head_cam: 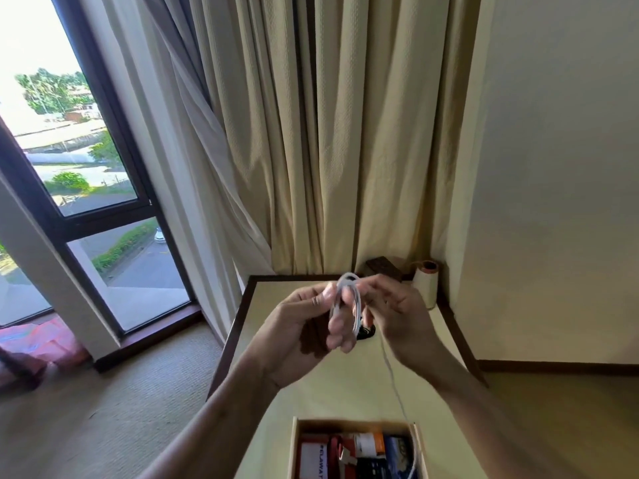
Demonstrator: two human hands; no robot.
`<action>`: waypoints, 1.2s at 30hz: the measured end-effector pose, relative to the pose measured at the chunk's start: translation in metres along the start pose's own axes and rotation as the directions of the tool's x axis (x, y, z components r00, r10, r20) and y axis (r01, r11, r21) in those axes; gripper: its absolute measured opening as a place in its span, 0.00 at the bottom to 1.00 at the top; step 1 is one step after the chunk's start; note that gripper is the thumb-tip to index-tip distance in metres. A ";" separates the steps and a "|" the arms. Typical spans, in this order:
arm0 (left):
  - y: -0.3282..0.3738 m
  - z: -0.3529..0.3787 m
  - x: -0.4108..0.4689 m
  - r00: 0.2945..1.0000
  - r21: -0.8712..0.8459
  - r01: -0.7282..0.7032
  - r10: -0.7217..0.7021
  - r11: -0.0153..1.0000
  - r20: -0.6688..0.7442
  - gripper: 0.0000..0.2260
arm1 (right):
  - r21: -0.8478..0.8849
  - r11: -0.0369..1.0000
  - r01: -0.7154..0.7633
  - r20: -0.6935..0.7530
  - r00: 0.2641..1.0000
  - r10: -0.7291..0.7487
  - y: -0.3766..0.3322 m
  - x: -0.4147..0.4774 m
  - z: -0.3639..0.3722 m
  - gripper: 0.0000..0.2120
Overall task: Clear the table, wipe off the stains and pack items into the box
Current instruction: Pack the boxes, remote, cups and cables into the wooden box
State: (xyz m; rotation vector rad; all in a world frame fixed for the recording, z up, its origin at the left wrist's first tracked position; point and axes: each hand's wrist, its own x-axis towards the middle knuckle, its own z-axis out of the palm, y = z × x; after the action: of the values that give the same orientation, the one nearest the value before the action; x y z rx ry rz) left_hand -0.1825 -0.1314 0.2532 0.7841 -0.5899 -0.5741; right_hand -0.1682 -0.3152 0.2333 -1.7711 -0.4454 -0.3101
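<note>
Box (356, 426) on table's (287, 409) near edge (roll (426, 281) far right corner).

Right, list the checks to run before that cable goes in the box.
1. White cable fully coiled: not ok, a loose tail hangs down to the box.
2. Left hand grips the coil: ok.
3. Right hand pinches the top of the loop: ok.
4. Room in the box: cannot tell, it holds items and the frame cuts it off.
5. Table cleared: not ok, a roll and a dark block sit at its far edge.
6. Stains wiped: cannot tell.
</note>
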 end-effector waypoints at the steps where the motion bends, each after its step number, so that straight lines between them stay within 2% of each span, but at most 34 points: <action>1: -0.003 0.003 0.002 0.997 -0.059 -0.074 0.072 0.996 -0.037 0.13 | 0.019 0.998 -0.062 0.036 0.997 0.061 0.003 -0.008 0.005 0.10; 3: -0.003 0.006 0.007 0.981 -0.092 -0.179 0.169 0.980 -0.099 0.14 | 0.020 0.986 -0.164 0.135 0.978 0.160 0.008 -0.021 0.014 0.12; 4: -0.002 0.006 0.009 0.971 -0.046 -0.214 0.207 0.976 -0.115 0.14 | 0.020 0.981 -0.192 0.182 0.966 0.185 0.008 -0.026 0.017 0.13; 5: 0.001 0.006 0.011 0.958 0.071 -0.243 0.251 0.967 -0.139 0.13 | 0.022 0.979 -0.201 0.224 0.956 0.191 0.008 -0.030 0.018 0.14; 6: 0.005 0.006 0.014 0.932 0.279 -0.255 0.312 0.926 -0.183 0.13 | 0.018 0.979 -0.204 0.252 0.948 0.193 0.008 -0.032 0.018 0.12; 7: 0.008 0.004 0.016 0.893 0.543 -0.224 0.394 0.809 -0.217 0.12 | -0.003 0.980 -0.201 0.269 0.943 0.194 0.008 -0.033 0.018 0.13; 8: 0.012 0.003 0.020 0.857 0.769 -0.153 0.471 0.620 -0.209 0.11 | -0.035 0.980 -0.197 0.277 0.940 0.199 0.008 -0.032 0.017 0.15; 9: 0.016 0.002 0.023 0.842 0.898 -0.067 0.508 0.435 -0.183 0.10 | -0.069 0.980 -0.185 0.271 0.942 0.197 0.008 -0.031 0.017 0.17; 11: 0.024 -0.001 0.026 0.882 0.982 0.073 0.448 0.177 -0.146 0.10 | -0.145 0.984 -0.104 0.208 0.969 0.133 0.004 -0.027 0.016 0.18; 12: 0.028 -0.004 0.027 0.917 0.989 0.130 0.371 0.070 -0.147 0.11 | -0.215 0.977 -0.019 0.144 0.988 0.051 0.002 -0.024 0.014 0.16; 13: 0.031 -0.008 0.027 0.945 0.984 0.178 0.279 0.006 -0.172 0.12 | -0.305 0.949 0.085 0.092 0.994 -0.060 0.001 -0.020 0.011 0.15; 14: 0.034 -0.013 0.026 0.960 0.977 0.213 0.185 0.010 -0.211 0.13 | -0.383 0.904 0.188 0.074 0.982 -0.172 -0.001 -0.017 0.007 0.13; 15: 0.036 -0.017 0.025 0.965 0.968 0.241 0.094 0.069 -0.247 0.14 | -0.430 0.863 0.267 0.081 0.963 -0.257 -0.002 -0.015 0.003 0.12; 17: 0.041 -0.021 0.021 0.958 0.926 0.285 -0.059 0.246 -0.280 0.15 | -0.461 0.821 0.337 0.093 0.938 -0.333 -0.004 -0.012 -0.002 0.10; 20: 0.043 -0.025 0.010 0.958 0.805 0.278 -0.212 0.523 -0.193 0.17 | -0.446 0.819 0.361 0.051 0.924 -0.380 0.000 -0.009 -0.008 0.11; 22: 0.040 -0.026 0.003 0.957 0.694 0.271 -0.267 0.668 -0.117 0.17 | -0.458 0.787 0.414 0.031 0.892 -0.452 0.005 -0.006 -0.009 0.12; 24: 0.034 -0.026 -0.003 0.953 0.568 0.282 -0.296 0.773 -0.070 0.18 | -0.484 0.745 0.458 0.021 0.858 -0.514 0.010 -0.004 -0.005 0.13; 26: 0.025 -0.024 -0.006 0.961 0.427 0.263 -0.274 0.866 -0.036 0.17 | -0.449 0.778 0.439 0.001 0.871 -0.491 0.014 -0.004 0.003 0.14; 28: 0.015 -0.019 -0.007 0.984 0.282 0.176 -0.170 0.943 -0.045 0.16 | -0.358 0.878 0.317 -0.077 0.927 -0.366 0.018 -0.007 0.014 0.13; 29: 0.010 -0.016 -0.007 0.994 0.207 0.104 -0.093 0.973 -0.064 0.15 | -0.277 0.938 0.207 -0.116 0.962 -0.247 0.019 -0.009 0.019 0.11; 31: 0.004 -0.009 -0.005 0.991 0.105 -0.057 0.069 0.993 -0.112 0.13 | -0.108 0.993 -0.057 -0.081 0.996 0.048 0.023 -0.016 0.028 0.09; 32: 0.004 -0.006 -0.003 0.980 0.131 -0.123 0.141 0.984 -0.143 0.12 | -0.065 0.985 -0.162 -0.017 0.987 0.161 0.026 -0.022 0.032 0.09; 33: 0.005 -0.004 0.000 0.959 0.250 -0.167 0.216 0.954 -0.182 0.11 | -0.064 0.973 -0.221 0.050 0.973 0.224 0.029 -0.028 0.036 0.10; 34: 0.006 -0.004 0.003 0.929 0.449 -0.172 0.296 0.877 -0.222 0.11 | -0.099 0.968 -0.231 0.112 0.964 0.241 0.031 -0.034 0.038 0.13; 35: 0.007 -0.007 0.007 0.894 0.667 -0.131 0.378 0.733 -0.240 0.09 | -0.159 0.966 -0.203 0.168 0.959 0.229 0.031 -0.040 0.041 0.16; 36: 0.008 -0.011 0.011 0.873 0.838 -0.046 0.430 0.544 -0.231 0.07 | -0.225 0.961 -0.158 0.215 0.954 0.208 0.029 -0.045 0.042 0.19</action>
State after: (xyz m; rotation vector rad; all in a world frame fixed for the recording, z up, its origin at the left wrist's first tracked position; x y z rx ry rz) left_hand -0.1655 -0.1287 0.2556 1.6375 -0.5395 0.2079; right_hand -0.1957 -0.2863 0.1782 -2.0479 -0.4245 -0.0106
